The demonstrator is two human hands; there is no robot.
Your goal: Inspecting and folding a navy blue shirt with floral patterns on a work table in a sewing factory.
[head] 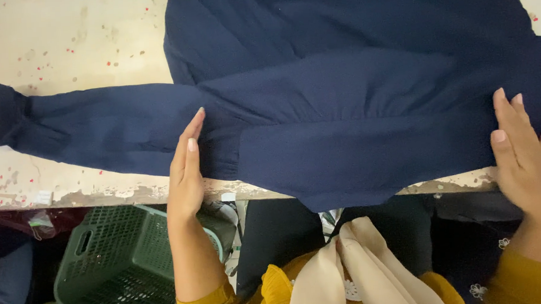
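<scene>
A dark navy garment point(353, 93) lies spread on a pale, paint-speckled table point(65, 45). One long sleeve point(87, 126) stretches out to the left, its cuff near the table's left side. A second sleeve is folded across the body toward the right. My left hand point(186, 168) rests edge-on, fingers straight, on the sleeve near the shoulder seam. My right hand point(523, 153) lies flat with fingers apart on the garment's right part. Neither hand grips the cloth. The garment's lower edge hangs slightly over the table's front edge.
A green plastic basket point(114, 265) stands on the floor under the table's front edge at the left. Cream scarf ends point(360, 263) hang over my mustard-yellow top. The table's front edge point(102, 194) is chipped and worn.
</scene>
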